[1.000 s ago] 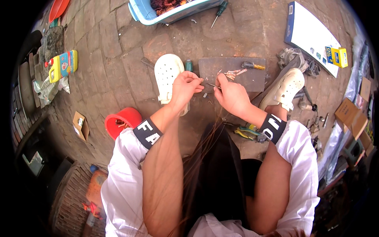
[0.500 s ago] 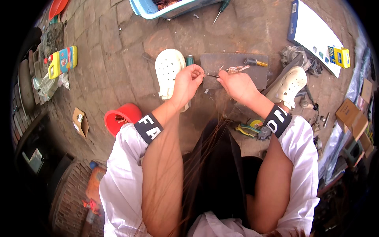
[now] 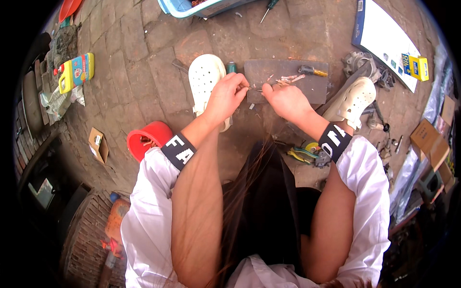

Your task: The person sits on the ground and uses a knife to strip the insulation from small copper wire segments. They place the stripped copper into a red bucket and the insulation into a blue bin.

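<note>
My left hand (image 3: 226, 97) is closed in a pinch beside my cream clog, its fingertips at the near left part of a flat grey board (image 3: 273, 67). My right hand (image 3: 289, 103) is closed just to the right, thumb and fingers pressed together over the board. Between the fingertips shows a short length of a thin dark strip (image 3: 256, 90); it is too small to tell its kind, and both hands appear to grip it. Several pinkish, copper-coloured pieces (image 3: 293, 78) lie on the board past my right hand. A tool with a dark and amber handle (image 3: 313, 71) rests at the board's far right.
A green handle (image 3: 231, 67) stands out beside the left clog (image 3: 206, 79). Nearer my knees lie yellow-green pliers (image 3: 302, 154). A red bucket (image 3: 151, 139) stands left, a blue tub (image 3: 206, 10) far ahead. Metal parts (image 3: 365, 65) and a yellow box (image 3: 416, 67) are at right.
My right hand has tilted slightly and sits closer over the board, and less of the thin strip shows between the hands. The view has shifted a little.
</note>
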A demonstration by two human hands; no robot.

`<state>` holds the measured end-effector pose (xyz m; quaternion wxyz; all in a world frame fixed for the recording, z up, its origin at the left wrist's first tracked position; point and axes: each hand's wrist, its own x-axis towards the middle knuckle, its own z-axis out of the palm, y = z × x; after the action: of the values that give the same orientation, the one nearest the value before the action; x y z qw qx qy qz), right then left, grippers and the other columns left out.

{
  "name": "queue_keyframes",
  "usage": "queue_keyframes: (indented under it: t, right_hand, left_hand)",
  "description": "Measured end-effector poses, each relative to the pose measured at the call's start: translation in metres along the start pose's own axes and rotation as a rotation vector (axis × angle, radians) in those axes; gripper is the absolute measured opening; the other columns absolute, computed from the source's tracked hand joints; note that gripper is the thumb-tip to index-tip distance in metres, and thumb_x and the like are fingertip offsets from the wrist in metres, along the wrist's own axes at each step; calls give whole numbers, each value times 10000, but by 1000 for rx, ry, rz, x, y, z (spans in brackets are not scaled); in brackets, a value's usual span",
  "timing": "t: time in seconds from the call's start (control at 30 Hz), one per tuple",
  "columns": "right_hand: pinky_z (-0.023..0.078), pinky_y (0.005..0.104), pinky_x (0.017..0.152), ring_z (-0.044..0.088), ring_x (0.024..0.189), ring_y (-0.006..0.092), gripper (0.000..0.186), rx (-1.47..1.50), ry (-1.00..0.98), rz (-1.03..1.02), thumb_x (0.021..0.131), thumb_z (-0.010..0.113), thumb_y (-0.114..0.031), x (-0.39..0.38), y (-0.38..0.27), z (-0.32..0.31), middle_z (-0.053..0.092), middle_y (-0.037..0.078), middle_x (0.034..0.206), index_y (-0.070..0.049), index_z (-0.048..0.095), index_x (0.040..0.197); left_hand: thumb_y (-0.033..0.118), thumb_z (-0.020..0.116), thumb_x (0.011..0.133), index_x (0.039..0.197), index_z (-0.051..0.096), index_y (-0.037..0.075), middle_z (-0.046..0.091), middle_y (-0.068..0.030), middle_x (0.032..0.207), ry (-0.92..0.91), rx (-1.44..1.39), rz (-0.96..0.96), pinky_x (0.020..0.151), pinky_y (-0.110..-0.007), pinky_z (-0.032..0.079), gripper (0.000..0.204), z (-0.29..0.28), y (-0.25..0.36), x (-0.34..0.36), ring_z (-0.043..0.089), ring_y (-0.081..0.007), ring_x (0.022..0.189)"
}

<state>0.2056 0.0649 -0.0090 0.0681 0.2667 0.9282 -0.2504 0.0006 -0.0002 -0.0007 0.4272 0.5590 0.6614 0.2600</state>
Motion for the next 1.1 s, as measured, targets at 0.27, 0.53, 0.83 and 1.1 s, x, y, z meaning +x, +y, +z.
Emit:
queue_keyframes:
  t: [0.27, 0.53, 0.83, 1.1]
  right_hand:
    - [560, 393, 513, 688, 641, 308, 159, -19, 25, -10, 810, 575, -79, -2, 2, 5, 645, 137, 735, -24, 488, 932]
    - [547, 392, 494, 681, 601, 299, 157, -76, -20, 37, 794, 594, -75, 1, -7, -8, 643, 131, 675, -34, 478, 892]
    - [544, 392, 518, 685, 619, 302, 139, -9, -27, 15, 787, 597, -76, 2, -1, -4, 655, 131, 666, -36, 489, 866]
    - [553, 427, 553, 682, 648, 332, 125, 34, 9, 58, 798, 594, -73, 2, -10, -5, 641, 129, 660, -26, 503, 870]
  left_hand:
    - [-2, 661, 832, 904, 610, 9, 590, -60, 820, -23, -15, -32, 626, -278, 494, 88, -1, 2, 2, 597, -146, 682]
    - [-1, 666, 817, 888, 600, 15, 579, -74, 824, -42, 56, 52, 643, -297, 501, 98, -2, -1, 1, 613, -189, 724]
    - [-10, 679, 770, 862, 601, 41, 575, -89, 805, 7, 257, 283, 620, -345, 510, 131, -1, 2, -2, 609, -266, 712]
    - [-19, 677, 792, 900, 632, 14, 620, -83, 841, 4, 91, 95, 662, -298, 533, 122, 0, 2, -2, 644, -212, 723]
